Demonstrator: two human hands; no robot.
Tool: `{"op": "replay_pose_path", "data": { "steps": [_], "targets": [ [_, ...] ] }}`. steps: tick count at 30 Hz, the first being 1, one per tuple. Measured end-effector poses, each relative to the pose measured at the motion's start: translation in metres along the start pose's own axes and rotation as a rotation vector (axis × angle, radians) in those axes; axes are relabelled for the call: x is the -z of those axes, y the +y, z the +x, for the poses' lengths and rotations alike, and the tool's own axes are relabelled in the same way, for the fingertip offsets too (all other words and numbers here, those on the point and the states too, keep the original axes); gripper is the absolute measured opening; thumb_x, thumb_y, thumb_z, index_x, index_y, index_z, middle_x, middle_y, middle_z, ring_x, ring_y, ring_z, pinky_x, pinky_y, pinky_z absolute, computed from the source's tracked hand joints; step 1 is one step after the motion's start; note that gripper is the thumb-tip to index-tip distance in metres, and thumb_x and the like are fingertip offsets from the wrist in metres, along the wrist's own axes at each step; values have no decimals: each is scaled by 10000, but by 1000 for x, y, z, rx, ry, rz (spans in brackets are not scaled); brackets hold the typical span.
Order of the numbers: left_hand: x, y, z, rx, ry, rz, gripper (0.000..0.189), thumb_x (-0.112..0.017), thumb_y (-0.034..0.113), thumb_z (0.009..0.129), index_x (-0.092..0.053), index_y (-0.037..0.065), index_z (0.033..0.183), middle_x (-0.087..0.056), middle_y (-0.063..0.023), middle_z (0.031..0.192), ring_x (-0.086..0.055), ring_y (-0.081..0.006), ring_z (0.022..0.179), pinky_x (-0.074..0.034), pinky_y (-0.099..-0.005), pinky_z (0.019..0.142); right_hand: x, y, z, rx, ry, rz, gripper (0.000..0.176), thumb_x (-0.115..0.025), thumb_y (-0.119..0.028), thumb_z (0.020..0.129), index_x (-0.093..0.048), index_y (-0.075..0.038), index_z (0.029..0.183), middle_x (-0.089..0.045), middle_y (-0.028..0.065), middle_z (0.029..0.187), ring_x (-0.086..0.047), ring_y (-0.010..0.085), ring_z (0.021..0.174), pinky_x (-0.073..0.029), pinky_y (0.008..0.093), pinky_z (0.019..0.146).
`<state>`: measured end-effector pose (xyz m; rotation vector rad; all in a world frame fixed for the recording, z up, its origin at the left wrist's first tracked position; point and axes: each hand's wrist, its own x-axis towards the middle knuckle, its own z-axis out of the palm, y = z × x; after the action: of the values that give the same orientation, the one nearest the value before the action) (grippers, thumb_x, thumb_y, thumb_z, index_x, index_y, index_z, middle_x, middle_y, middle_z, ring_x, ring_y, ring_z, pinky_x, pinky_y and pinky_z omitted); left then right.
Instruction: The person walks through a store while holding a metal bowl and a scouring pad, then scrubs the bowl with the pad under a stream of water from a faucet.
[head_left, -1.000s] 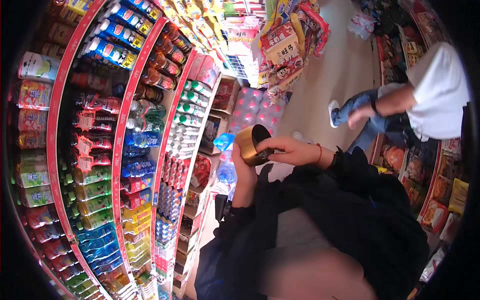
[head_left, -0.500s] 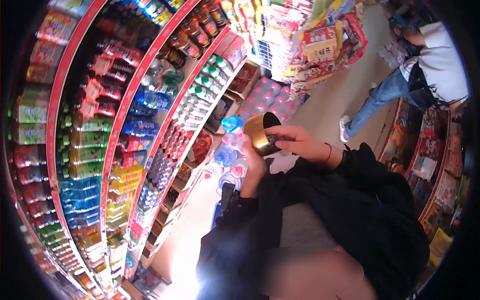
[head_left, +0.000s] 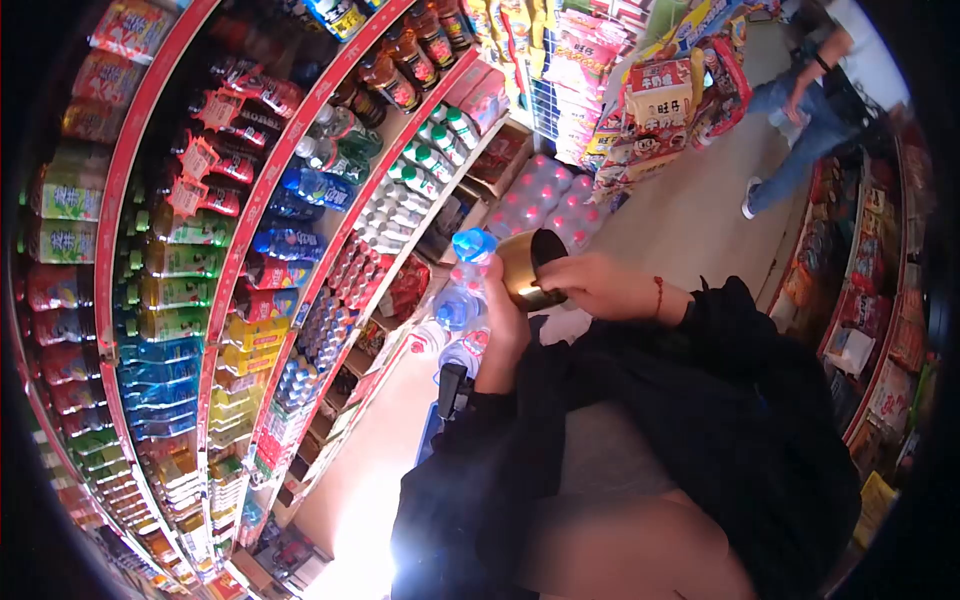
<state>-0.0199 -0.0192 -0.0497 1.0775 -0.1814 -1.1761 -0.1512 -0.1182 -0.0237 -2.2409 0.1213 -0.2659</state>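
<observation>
A gold-coloured metal cup (head_left: 518, 272) is tilted in front of me, its dark mouth facing right. My left hand (head_left: 507, 325) is wrapped round its left side and underside. At the mouth, the fingers of my right hand (head_left: 598, 285) are bent and drawn together, tips at or just inside the rim. Whatever they pinch is hidden. Just beyond my left hand stand a large water bottle's blue cap (head_left: 472, 243) and another clear blue bottle (head_left: 457, 308).
Shelves of drinks (head_left: 255, 245) curve along the left. Packs of pink-capped bottles (head_left: 545, 205) stand on the floor ahead, near hanging snack bags (head_left: 660, 100). A person in jeans (head_left: 815, 105) is in the aisle at upper right. More snack shelves (head_left: 850, 300) line the right.
My right fingers have shifted slightly at the cup's mouth. The person in the aisle has moved farther off, toward the upper right. My view has shifted a little.
</observation>
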Motion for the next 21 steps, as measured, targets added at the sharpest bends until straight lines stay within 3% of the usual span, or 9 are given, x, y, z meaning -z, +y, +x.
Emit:
{"op": "replay_pose_path", "data": {
  "steps": [3, 5, 7, 9, 10, 13, 17, 20, 21],
  "targets": [
    [-18, 6, -5, 69, -79, 38, 583, -268, 499, 920, -495, 6, 1131, -591, -126, 1007, -611, -228, 860, -497, -340, 777, -7, 3, -5, -218, 161, 378, 282, -499, 43, 789, -555, -14, 1059, -574, 89, 1077, -586, 191, 929, -483, 311, 788],
    [-28, 9, -6, 114, -48, 119, 585, -237, 489, 927, -489, 1, 1132, -584, -150, 1001, -617, -241, 838, -518, -344, 745, -6, -3, -7, -432, 428, 1230, 262, -511, -11, 839, -535, 3, 1100, -594, 100, 1017, -568, 137, 949, -474, 280, 806],
    [-28, 3, -1, 136, -51, 159, 591, -214, 484, 930, -492, 3, 1131, -586, -151, 999, -615, -239, 850, -515, -348, 758, -7, -1, -16, -441, 449, 1174, 260, -525, -10, 838, -541, 7, 1097, -593, 97, 1019, -553, 122, 978, -471, 281, 823],
    [-28, 3, 4, 152, -85, 152, 577, -218, 476, 930, -500, 15, 1132, -597, -139, 992, -616, -230, 853, -517, -343, 743, -9, -4, -24, -312, 398, 568, 274, -544, 21, 804, -563, -15, 1074, -584, 94, 1061, -568, 162, 976, -464, 292, 829],
    [-29, 5, 7, 160, -127, 90, 556, -231, 466, 930, -504, 25, 1132, -599, -127, 997, -614, -222, 860, -514, -336, 743, -6, -7, -25, -161, 385, 226, 259, -555, 35, 775, -585, -31, 1023, -583, 106, 1061, -584, 250, 941, -465, 324, 815],
    [-34, 15, 9, 206, -191, 62, 511, -256, 443, 928, -509, 52, 1137, -604, -95, 1005, -607, -196, 890, -503, -317, 754, -14, 8, -32, 37, 304, -119, 199, -577, 12, 769, -589, -21, 965, -571, 130, 1057, -564, 302, 936, -463, 329, 797],
    [-27, 9, 16, 263, -235, 110, 524, -242, 447, 930, -505, 47, 1144, -601, -98, 1011, -609, -199, 886, -507, -321, 751, -1, 0, -33, 40, 270, -188, 186, -573, 13, 767, -592, -23, 948, -589, 128, 998, -573, 319, 888, -474, 330, 763],
    [-28, 4, 12, 282, -235, 150, 528, -228, 442, 934, -497, 41, 1147, -598, -101, 1014, -611, -204, 877, -513, -324, 746, -4, -4, -31, -102, 322, 131, 182, -573, 2, 783, -590, -13, 963, -607, 103, 964, -600, 251, 857, -484, 299, 737],
    [-28, 4, 9, 295, -250, 162, 527, -221, 436, 937, -492, 37, 1149, -595, -103, 1015, -611, -206, 876, -515, -326, 750, -7, -7, -29, -325, 438, 563, 214, -588, -11, 782, -589, -19, 996, -611, 92, 962, -600, 211, 862, -485, 300, 746]
  ]
}}
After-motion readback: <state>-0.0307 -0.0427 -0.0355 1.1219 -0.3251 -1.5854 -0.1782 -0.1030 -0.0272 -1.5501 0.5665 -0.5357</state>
